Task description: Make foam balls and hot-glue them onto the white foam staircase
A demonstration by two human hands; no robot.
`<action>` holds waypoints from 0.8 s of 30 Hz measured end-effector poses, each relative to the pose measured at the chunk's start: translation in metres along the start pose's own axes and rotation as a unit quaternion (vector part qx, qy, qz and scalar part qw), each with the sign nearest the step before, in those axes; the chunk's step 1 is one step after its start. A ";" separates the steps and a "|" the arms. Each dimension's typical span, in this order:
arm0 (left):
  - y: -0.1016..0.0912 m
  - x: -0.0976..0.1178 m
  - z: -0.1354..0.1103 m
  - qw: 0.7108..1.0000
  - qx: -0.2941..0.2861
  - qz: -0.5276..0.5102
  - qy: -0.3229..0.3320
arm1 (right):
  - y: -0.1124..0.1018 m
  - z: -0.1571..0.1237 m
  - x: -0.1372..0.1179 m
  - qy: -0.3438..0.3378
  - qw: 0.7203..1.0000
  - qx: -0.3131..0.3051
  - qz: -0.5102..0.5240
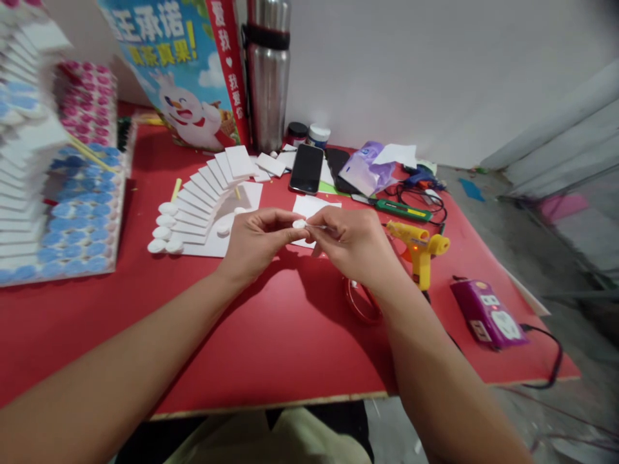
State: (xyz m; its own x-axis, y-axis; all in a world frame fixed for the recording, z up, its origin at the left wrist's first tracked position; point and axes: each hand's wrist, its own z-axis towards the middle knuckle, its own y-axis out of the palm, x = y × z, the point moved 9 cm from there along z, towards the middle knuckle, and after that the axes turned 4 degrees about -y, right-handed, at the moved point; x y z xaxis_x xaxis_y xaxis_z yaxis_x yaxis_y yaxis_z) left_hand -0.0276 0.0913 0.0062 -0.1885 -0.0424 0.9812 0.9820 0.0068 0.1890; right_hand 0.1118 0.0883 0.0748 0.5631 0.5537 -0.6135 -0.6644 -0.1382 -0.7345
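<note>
Over the middle of the red table, my left hand (pixel 258 241) pinches a small white disc (pixel 300 224) between thumb and fingers. Close against it is my right hand (pixel 353 241), its fingers closed on a thin pale piece (pixel 316 226) that points at the disc; what this piece is I cannot make out. Beneath both hands lies a small white sheet (pixel 309 205). To the left, a fanned row of white slabs (pixel 206 193) rests on a larger white card (pixel 213 248). Several white oval discs (pixel 165 220) sit at the fan's near left end.
A yellow glue gun (pixel 420 248) stands right of my right hand, near a purple power box (pixel 488 312) and a red ring (pixel 360 312). Behind are a phone (pixel 306 169), a green-handled tool (pixel 403 210) and a steel flask (pixel 269 77). Blue and pink pieces (pixel 80 235) fill the left.
</note>
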 end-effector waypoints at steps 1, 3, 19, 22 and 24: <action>0.001 0.001 -0.001 1.000 -0.007 0.004 0.004 | -0.001 0.000 0.001 0.003 1.000 -0.005 0.015; 0.002 0.003 -0.002 1.000 -0.016 0.013 0.013 | -0.001 0.000 0.004 0.009 0.999 -0.012 0.048; 0.012 0.025 0.000 0.978 -0.066 0.173 0.099 | 0.010 0.003 0.022 0.074 0.985 -0.009 0.154; 0.006 0.027 -0.002 0.971 -0.023 0.193 0.136 | 0.014 0.002 0.020 0.078 0.984 0.013 0.158; 0.004 0.029 -0.004 0.966 -0.005 0.201 0.163 | 0.015 0.002 0.018 0.074 0.986 0.033 0.147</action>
State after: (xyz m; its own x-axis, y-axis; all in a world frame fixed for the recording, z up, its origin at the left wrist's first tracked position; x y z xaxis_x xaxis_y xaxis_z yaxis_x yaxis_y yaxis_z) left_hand -0.0293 0.0858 0.0353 0.2204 -0.3513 0.9099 0.9754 0.0779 -0.2062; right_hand 0.1112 0.0980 0.0530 0.4032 0.3716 -0.8363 -0.8375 -0.2186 -0.5009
